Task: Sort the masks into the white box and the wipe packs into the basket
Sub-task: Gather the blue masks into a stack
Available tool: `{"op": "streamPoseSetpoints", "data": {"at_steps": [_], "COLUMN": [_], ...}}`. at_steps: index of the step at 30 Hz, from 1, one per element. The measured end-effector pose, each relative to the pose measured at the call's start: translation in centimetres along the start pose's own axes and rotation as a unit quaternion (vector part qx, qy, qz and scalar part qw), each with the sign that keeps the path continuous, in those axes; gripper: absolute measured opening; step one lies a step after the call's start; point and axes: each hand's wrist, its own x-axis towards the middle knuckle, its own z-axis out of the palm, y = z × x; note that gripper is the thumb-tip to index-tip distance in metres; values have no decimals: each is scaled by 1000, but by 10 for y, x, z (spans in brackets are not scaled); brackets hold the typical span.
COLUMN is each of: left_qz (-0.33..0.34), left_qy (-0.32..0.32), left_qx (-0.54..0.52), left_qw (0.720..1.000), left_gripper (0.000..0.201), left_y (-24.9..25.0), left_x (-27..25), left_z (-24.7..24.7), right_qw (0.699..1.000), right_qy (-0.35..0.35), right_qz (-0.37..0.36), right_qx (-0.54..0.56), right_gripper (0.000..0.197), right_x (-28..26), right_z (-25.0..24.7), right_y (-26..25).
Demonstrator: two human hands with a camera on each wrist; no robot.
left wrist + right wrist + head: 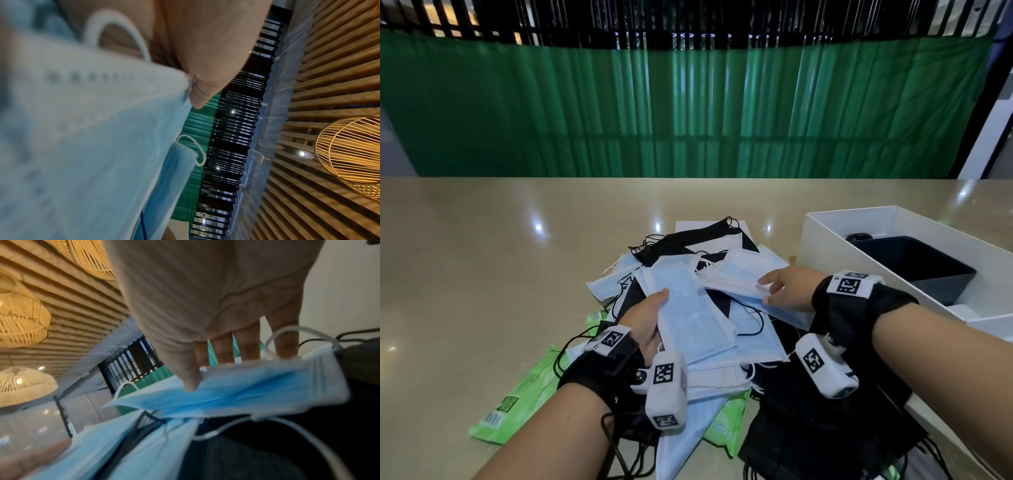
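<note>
Pinching blue masks [688, 308], left hand [645, 320], right hand [789, 289] grip another [236, 392].

Head view: sharp overall, moderately dim, with a cool cast. The glossy worktop [482, 260] carries small white glare spots from overhead lamps. Wide-angle distortion bows the green curtain [688, 113] and its top edge toward the frame margins. Dark masks at lower right lose detail in shadow.

Left wrist view: the nearest blue mask [82, 146] is heavily out of focus; the slatted ceiling [329, 81] and wicker lampshade [349, 151] are sharper and warmly lit.

Right wrist view: motion blur softens the blue mask [246, 392] and the right hand [205, 305]; the lower right is near black.
</note>
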Motion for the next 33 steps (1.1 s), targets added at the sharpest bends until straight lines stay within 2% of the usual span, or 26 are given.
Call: {"op": "streamPoseSetpoints", "data": {"at_steps": [3,6,8,10,12,15,17,19,22,25,26,27,29,30,31,33], "left_qz": [-1,-3,-5,-6,-9,-8,-8,-9,-7,-4,0,3,12,21,29,37], "left_qy": [1,1,2,0,-1,-3,-5,-7,-12,-8,-5,-5,3,8,10,8], "left_qx": [1,5,9,10,10,7,5,3,2,-15,-27,-40,-58,-61,-58,-50], "left_qw": [1000,1000,1000,1000,1000,1000,1000,1000,1000,1000,1000,999,998,998,998,998], "left_gripper": [36,38,37,38,40,38,34,34,35,35,36,38,40,41,42,43], "left_y": [0,1,1,1,1,-1,-1,-1,-1,-2,-2,-3,-4,-4,-5,-4], "left_x": [-1,-1,-1,-3,-2,1,1,1,2,5,4,5,7,7,7,6], "left_z": [0,0,0,1,0,-1,0,-1,-2,-2,-1,0,1,2,3,4], "right_qw": [999,999,998,997,997,998,999,997,984,950,931,903,822,790,777,786], "right_qy": [-31,-48,-63,-76,-71,-44,5,65,153,230,232,207,112,74,42,-11], "right_qz": [-6,0,2,-5,-9,-1,8,26,48,11,-13,-34,-68,-75,-72,-48], "right_qx": [-24,11,15,-8,-34,-43,-49,-22,79,209,282,376,554,604,624,616], "right_gripper": [60,58,63,72,70,50,36,32,30,26,21,18,20,22,22,17], "right_x": [2,7,7,8,8,4,4,4,-4,-18,-23,-26,-28,-28,-27,-25], "right_z": [6,7,8,11,14,10,5,-2,-18,-38,-44,-49,-52,-50,-47,-34], "right_y": [-3,1,3,5,4,2,3,6,6,-5,-10,-17,-30,-34,-37,-41]}}
